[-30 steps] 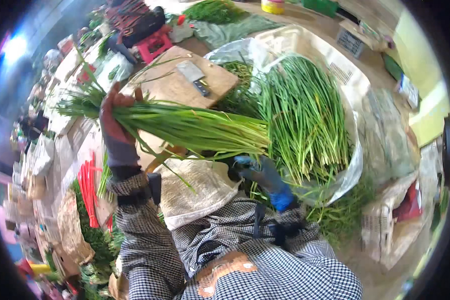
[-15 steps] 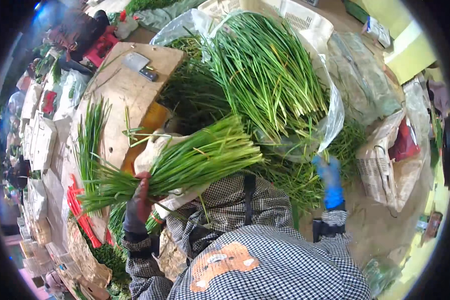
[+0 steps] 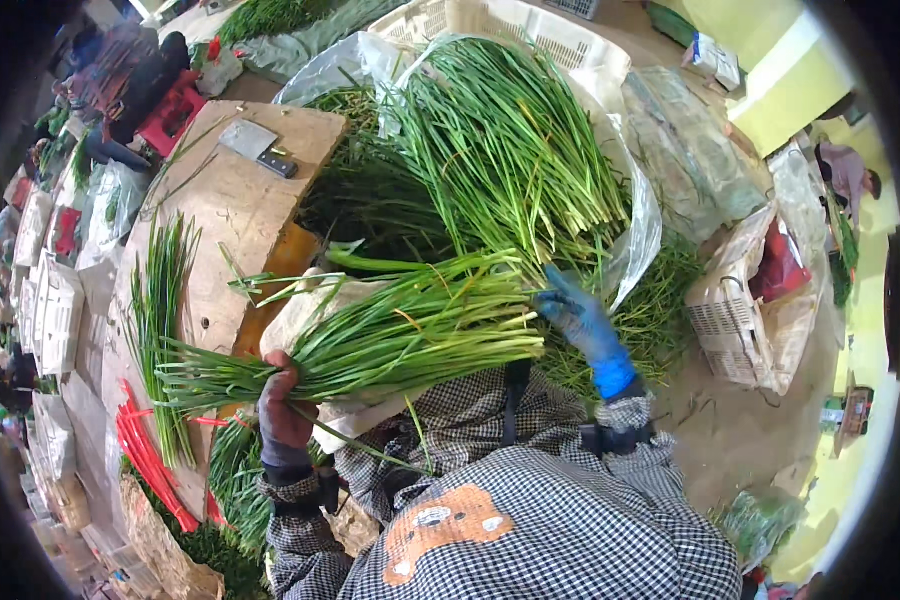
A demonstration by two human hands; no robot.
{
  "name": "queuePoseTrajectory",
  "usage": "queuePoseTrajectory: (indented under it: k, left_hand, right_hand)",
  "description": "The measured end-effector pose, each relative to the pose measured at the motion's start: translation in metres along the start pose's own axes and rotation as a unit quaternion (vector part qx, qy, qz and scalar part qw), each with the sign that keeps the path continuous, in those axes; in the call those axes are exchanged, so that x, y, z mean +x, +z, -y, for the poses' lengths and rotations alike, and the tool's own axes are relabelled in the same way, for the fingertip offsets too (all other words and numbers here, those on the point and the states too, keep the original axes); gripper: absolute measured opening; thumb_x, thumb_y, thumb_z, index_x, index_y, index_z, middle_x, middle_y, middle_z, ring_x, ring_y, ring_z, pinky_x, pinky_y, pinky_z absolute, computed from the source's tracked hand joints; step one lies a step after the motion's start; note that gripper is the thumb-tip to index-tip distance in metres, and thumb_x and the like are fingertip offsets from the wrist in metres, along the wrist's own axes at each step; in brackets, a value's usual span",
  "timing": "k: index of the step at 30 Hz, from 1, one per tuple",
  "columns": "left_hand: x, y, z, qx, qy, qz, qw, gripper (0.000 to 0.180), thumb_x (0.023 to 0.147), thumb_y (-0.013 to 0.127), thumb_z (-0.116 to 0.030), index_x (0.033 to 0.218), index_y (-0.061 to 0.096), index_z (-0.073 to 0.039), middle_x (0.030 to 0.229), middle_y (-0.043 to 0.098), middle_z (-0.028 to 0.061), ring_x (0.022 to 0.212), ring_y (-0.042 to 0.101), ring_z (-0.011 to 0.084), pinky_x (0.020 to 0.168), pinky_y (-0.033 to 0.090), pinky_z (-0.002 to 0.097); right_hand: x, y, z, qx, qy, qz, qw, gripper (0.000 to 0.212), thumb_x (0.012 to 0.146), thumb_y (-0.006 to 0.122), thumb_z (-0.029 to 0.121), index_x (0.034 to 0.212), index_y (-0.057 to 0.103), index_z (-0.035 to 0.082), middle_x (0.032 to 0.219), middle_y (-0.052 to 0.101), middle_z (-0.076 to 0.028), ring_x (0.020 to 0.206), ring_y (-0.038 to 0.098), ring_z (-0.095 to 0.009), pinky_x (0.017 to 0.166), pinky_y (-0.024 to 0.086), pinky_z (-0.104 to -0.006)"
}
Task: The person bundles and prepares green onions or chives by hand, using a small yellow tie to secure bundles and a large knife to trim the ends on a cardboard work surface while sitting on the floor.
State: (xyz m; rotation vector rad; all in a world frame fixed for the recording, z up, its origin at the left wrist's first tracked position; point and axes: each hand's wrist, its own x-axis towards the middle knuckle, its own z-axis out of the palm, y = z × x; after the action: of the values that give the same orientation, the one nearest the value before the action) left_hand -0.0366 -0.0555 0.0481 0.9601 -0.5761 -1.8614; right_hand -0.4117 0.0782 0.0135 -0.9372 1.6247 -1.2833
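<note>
A thick bunch of long, flat green chives [image 3: 410,335] lies across my lap, its pale stem ends to the right. My left hand [image 3: 285,400], in a dark reddish glove, is closed round its leafy left part. At the pale ends is my right hand [image 3: 577,312] in a blue glove, fingers stretched out and apart, seemingly holding nothing. Just beyond, a big heap of chives [image 3: 520,150] lies in a clear plastic bag [image 3: 642,215] lining a white crate [image 3: 480,18]. A few loose stalks stick out from the held bunch.
A wooden board [image 3: 235,215] at left carries a cleaver [image 3: 255,145] and a smaller bundle of chives [image 3: 160,320]. Red ties [image 3: 145,460] hang by its near edge. Another white crate [image 3: 745,310] stands at right, with scattered greens [image 3: 660,300] before it. People sit at far left.
My right hand has come left to the stem ends of the bunch, its fingers now spread. The bunch has shifted slightly right and levelled out, still in my left hand. The view has also shifted.
</note>
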Motion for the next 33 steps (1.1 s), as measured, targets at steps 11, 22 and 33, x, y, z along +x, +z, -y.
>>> queuePoseTrajectory:
  k: [11, 22, 33]
  left_hand:
    - [-0.002, -0.003, 0.028, -0.045, 0.02, 0.027, 0.998, 0.022, 0.072, 0.051, -0.004, 0.092, 0.048, -0.013, 0.081, 0.056, 0.0049, 0.074, 0.06, 0.0192, 0.064, 0.053, 0.0336]
    - [0.003, -0.003, 0.02, -0.057, -0.002, 0.01, 0.998, 0.026, 0.073, 0.047, 0.003, 0.091, 0.051, -0.016, 0.09, 0.056, 0.0067, 0.078, 0.06, 0.0254, 0.069, 0.054, 0.0406]
    - [-0.002, -0.013, 0.021, -0.055, 0.015, 0.002, 0.998, 0.023, 0.07, 0.049, -0.001, 0.087, 0.044, -0.015, 0.084, 0.053, 0.0052, 0.079, 0.059, 0.0251, 0.07, 0.054, 0.041]
  right_hand:
    - [-0.007, 0.014, -0.016, -0.023, -0.072, -0.019, 0.997, 0.031, 0.088, 0.056, 0.027, 0.101, 0.063, 0.001, 0.078, 0.061, 0.0, 0.069, 0.051, -0.009, 0.062, 0.042, -0.0257]
    - [-0.034, -0.083, 0.0, -0.036, 0.001, -0.091, 0.995, 0.048, 0.084, 0.062, 0.03, 0.119, 0.052, -0.001, 0.089, 0.06, -0.003, 0.078, 0.056, -0.01, 0.072, 0.048, -0.0238]
    - [0.06, 0.011, 0.009, -0.09, -0.113, 0.091, 0.985, 0.013, 0.08, 0.066, 0.013, 0.087, 0.066, 0.001, 0.075, 0.065, -0.003, 0.068, 0.057, -0.008, 0.065, 0.047, -0.0228]
